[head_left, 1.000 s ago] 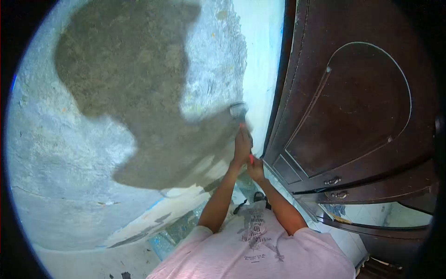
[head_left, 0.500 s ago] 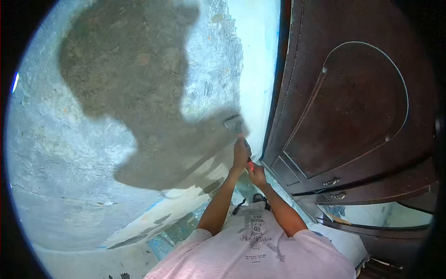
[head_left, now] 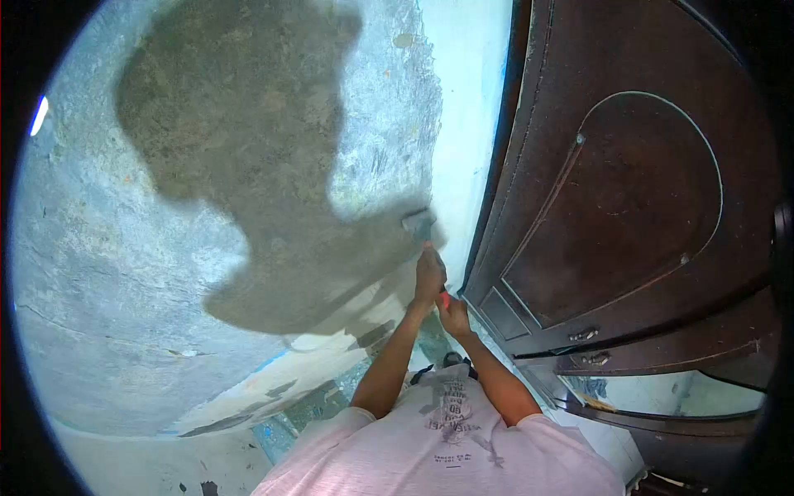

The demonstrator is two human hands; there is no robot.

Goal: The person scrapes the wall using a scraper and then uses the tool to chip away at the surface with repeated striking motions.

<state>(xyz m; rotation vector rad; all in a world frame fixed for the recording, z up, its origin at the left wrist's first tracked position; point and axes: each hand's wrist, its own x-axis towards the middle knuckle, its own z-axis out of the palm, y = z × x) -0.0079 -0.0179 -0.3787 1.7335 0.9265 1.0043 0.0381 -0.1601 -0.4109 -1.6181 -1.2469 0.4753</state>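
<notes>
A scraper [head_left: 420, 225] with a wide flat blade and a red and dark handle lies against the wall [head_left: 376, 124], near the border of its rough grey surface and a smooth white strip [head_left: 463, 107]. My left hand [head_left: 429, 275] is wrapped round the upper handle, just below the blade. Lower down, my right hand [head_left: 453, 314] is closed on the handle's red end. A large shadow covers part of the wall and reaches the blade.
On the right stands a dark brown wooden cabinet [head_left: 628, 182] with carved panels and metal handles [head_left: 584, 335]. A mirror-like panel [head_left: 637, 393] shows low at the right. Peeling paint marks the lower wall [head_left: 281, 388].
The view has shifted slightly. Both hands and the scraper stay close to the same place on the wall, and the blade appears turned a little.
</notes>
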